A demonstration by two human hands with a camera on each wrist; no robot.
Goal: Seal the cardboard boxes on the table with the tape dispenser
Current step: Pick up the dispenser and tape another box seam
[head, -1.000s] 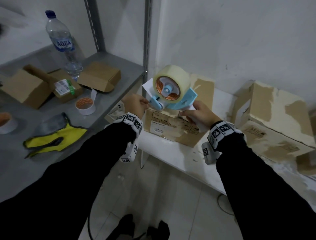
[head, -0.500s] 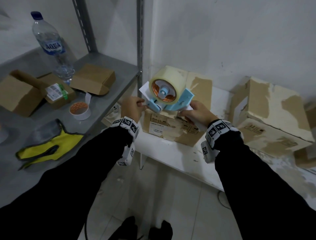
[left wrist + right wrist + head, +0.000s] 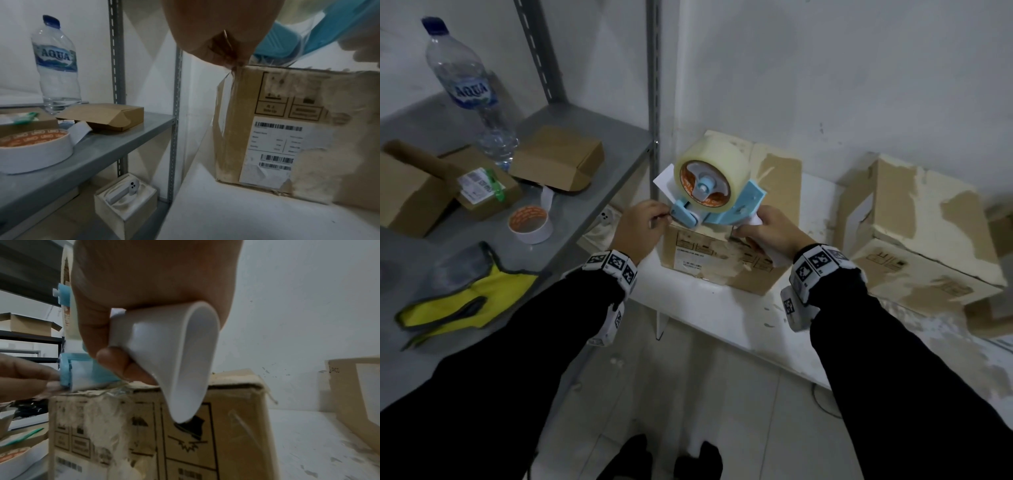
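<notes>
Room: bare white wall (image 3: 859, 68) behind, pale tiled floor (image 3: 688, 394) low in the head view.
Surface: white table (image 3: 739, 308), scuffed and flecked, running from centre to the right edge of the frame.
Shelving: grey metal shelf (image 3: 592, 164) at left, slotted uprights; on it a clear water bottle (image 3: 472, 92), small brown cartons (image 3: 558, 161), a white tape roll (image 3: 530, 224) with orange core, a yellow and grey glove (image 3: 458, 305).
Box in work: cardboard box (image 3: 722, 260) at frame centre on the table's near edge, brown board, outer paper torn off in pale fuzzy patches, printed handling symbols and a barcode label (image 3: 273, 146) on the near face.
Second box: larger cardboard box (image 3: 928, 240) at right, well apart, equally peeled.
Dispenser: tape dispenser (image 3: 717, 192) resting on the box top at its near edge; long axis running left to right across the frame, roller end at left, white handle (image 3: 174, 353) at right; light blue plastic frame, clear glossy tape roll standing upright on it.
Left hand: left hand (image 3: 640, 229) with fingertips pinched together on the clear tape end at the box's top left corner, just beside the roller.
Right hand: right hand (image 3: 770, 233) with fingers curled around the smooth, hollow handle.
</notes>
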